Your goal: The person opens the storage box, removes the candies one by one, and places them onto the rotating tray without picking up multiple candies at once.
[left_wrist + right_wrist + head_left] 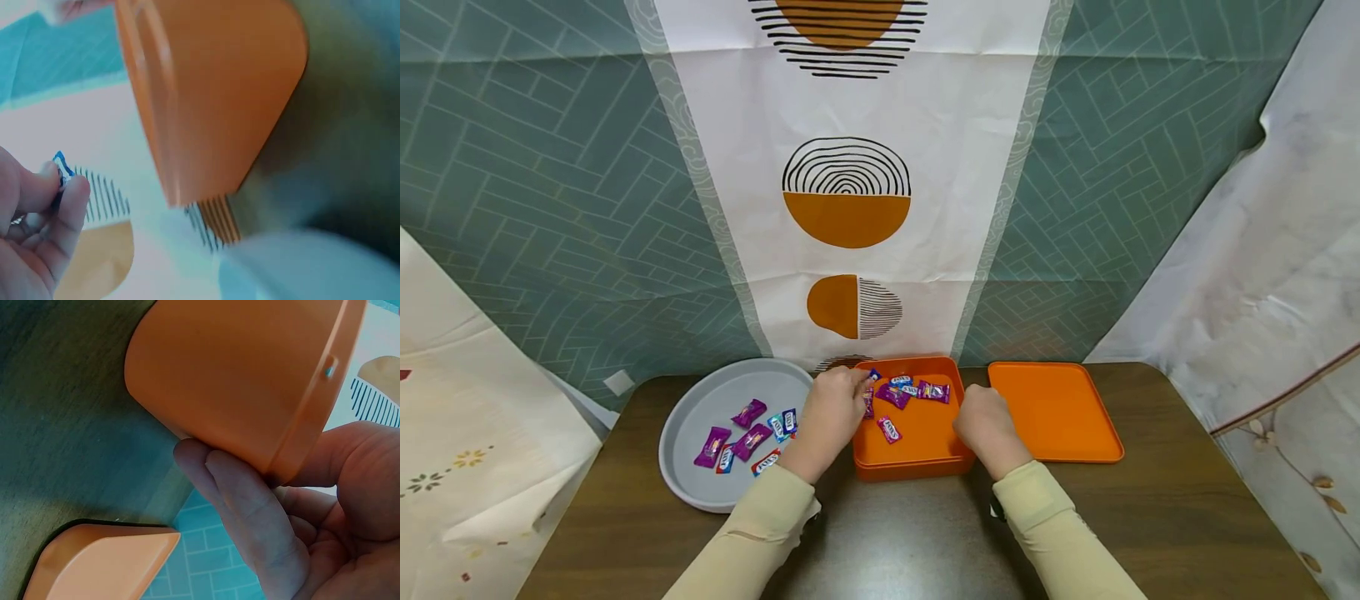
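My left hand (835, 414) is over the left side of an orange box (921, 442), pinching a small blue-wrapped candy (63, 167) between thumb and finger. Inside the box lie several wrapped candies: purple ones, such as a purple candy (934, 392), blue ones, and a pink candy (889, 429) nearer the front. At the box's right side, my right hand (991, 422) grips the wall, thumb at the rim and fingers along the outside, as the right wrist view shows. Part of the box's left wall is hidden behind my left hand.
To the left stands a round grey tray (700, 492) holding purple candies (712, 447) and several smaller blue, white and red ones. A flat orange lid (1054, 410) lies right of the box. Behind the wooden table (895, 550) hangs a patterned curtain (865, 117).
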The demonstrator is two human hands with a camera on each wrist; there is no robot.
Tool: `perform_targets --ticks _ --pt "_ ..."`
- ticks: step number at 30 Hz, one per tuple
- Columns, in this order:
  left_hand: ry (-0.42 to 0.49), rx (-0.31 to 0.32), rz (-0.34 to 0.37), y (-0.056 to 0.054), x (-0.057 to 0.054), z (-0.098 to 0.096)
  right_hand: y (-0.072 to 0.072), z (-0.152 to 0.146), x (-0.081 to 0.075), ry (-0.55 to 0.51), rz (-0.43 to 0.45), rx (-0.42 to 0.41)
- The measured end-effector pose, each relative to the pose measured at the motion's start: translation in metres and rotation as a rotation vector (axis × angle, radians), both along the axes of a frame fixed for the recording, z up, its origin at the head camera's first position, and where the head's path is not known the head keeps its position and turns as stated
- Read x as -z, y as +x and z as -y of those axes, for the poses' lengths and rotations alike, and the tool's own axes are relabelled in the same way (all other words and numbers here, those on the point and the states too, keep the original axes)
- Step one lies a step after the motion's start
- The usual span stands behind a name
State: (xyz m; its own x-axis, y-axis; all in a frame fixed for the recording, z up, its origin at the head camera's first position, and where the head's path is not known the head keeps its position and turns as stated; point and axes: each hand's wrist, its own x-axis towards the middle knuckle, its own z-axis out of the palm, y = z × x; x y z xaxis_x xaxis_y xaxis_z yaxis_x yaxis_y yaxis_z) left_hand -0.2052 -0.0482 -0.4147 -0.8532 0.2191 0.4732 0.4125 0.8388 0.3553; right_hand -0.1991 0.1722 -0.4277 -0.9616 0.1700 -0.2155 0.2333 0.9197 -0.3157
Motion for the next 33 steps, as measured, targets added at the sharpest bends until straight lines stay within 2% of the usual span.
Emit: perform_targets --ticks 3,6,11,14,19,24,28,33 --pt "0.013 -0.071 -0.058 -0.005 -0.008 0.012 0.0 0.0 0.0 0.005 -0.004 -0.001" --pt "0.037 -0.118 -0.071 -0.01 -0.015 0.026 0.0 0.0 0.0 0.004 -0.009 -0.001" --pt "0.096 -0.176 -0.045 -0.018 -0.022 0.051 -0.001 0.0 0.001 0.003 -0.012 -0.004" --pt "0.103 -0.217 0.001 -0.021 -0.023 0.063 -0.001 0.001 0.001 0.019 -0.015 -0.006" --pt "0.066 -0.264 0.131 -0.02 -0.019 0.077 -0.001 0.001 0.001 0.027 -0.012 0.006" --pt "0.005 -0.287 0.23 -0.022 -0.01 0.083 0.0 0.0 0.002 0.024 -0.01 0.004" --pt "-0.019 -0.286 0.265 -0.024 -0.002 0.083 0.0 0.0 0.003 0.022 -0.015 0.001" --pt "-0.036 -0.286 0.256 -0.025 0.004 0.079 0.0 -0.001 0.003 0.025 -0.033 -0.011"
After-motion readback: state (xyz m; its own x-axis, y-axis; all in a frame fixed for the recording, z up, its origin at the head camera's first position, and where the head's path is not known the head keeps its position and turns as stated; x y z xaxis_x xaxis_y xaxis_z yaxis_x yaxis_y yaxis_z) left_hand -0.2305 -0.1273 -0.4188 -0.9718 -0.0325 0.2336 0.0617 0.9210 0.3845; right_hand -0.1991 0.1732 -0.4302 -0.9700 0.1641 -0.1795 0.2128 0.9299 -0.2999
